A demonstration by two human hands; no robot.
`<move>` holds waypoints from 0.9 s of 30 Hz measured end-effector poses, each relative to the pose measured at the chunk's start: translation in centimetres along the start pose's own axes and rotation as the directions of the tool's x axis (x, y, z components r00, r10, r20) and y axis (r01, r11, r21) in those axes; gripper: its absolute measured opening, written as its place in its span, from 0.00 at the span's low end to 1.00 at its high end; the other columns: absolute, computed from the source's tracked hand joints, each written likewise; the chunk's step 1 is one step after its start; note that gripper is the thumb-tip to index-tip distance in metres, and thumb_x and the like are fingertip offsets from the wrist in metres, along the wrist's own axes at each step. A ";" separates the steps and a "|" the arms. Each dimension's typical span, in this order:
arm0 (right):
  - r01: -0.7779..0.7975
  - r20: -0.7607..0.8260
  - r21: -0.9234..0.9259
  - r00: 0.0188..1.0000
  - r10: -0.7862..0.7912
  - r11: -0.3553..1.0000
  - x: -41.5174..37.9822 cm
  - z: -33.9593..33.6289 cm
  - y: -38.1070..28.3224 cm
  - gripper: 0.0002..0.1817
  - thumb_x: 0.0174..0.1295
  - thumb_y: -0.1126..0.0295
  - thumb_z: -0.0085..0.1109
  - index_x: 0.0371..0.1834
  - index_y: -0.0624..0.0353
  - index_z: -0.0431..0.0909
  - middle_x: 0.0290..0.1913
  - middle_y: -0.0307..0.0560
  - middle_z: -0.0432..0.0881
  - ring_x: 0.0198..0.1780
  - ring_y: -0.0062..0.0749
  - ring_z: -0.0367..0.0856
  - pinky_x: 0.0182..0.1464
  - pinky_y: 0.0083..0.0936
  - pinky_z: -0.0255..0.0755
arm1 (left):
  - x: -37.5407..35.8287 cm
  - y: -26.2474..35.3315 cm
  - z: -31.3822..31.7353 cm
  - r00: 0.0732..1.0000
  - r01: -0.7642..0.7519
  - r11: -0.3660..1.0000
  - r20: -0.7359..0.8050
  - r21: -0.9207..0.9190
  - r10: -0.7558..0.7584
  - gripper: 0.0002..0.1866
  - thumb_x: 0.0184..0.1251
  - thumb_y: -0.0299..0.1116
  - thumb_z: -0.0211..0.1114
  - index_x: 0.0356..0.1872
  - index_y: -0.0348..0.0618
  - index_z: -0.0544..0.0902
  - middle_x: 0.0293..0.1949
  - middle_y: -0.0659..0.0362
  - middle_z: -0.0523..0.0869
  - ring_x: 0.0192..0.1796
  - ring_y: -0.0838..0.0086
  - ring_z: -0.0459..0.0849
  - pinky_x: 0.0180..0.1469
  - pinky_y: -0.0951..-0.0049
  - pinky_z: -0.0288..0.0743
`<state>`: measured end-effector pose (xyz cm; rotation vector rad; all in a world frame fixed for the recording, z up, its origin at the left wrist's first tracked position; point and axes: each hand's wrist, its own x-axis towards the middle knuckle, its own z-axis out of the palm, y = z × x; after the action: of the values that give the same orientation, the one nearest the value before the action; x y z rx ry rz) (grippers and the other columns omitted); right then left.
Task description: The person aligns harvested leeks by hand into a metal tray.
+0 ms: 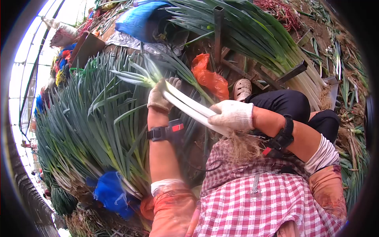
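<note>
Several long green onions point(187, 107) lie slantwise across my body, leaves to the upper left and brown hairy roots point(244, 148) over my apron. My left hand point(162, 96), in a pale work glove, is closed around the stalks where white turns to green. Nearer the roots, my gloved right hand point(233, 115) grips the white shafts, thumb on top. The fingers under the stalks are partly hidden. Left of my left arm stands a dense heap of green onions point(98, 110), leaves upward.
Another large green onion bundle point(272, 43) lies on a metal frame point(218, 35) at the upper right. An orange plastic bag point(208, 76), a blue bag point(138, 21) and a blue cloth-like piece point(112, 193) are around me. Loose leaves point(353, 158) litter the right side.
</note>
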<state>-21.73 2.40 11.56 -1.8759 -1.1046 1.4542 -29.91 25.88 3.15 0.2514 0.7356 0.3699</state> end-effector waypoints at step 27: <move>-0.121 -0.335 -0.321 0.942 0.007 0.939 -8.3 -1.5 -0.7 0.29 0.61 0.57 0.43 0.58 0.70 0.63 0.38 0.62 0.80 0.41 0.53 0.79 0.47 0.38 0.71 | -0.4 -6.8 6.2 0.946 -0.225 0.974 0.232 -0.032 0.226 0.10 0.62 0.36 0.60 0.26 0.42 0.72 0.21 0.63 0.73 0.24 0.75 0.73 0.31 0.75 0.72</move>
<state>-21.23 -4.13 17.01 -2.3102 -1.1885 0.9710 -24.29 19.01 5.48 0.3701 0.4731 0.5494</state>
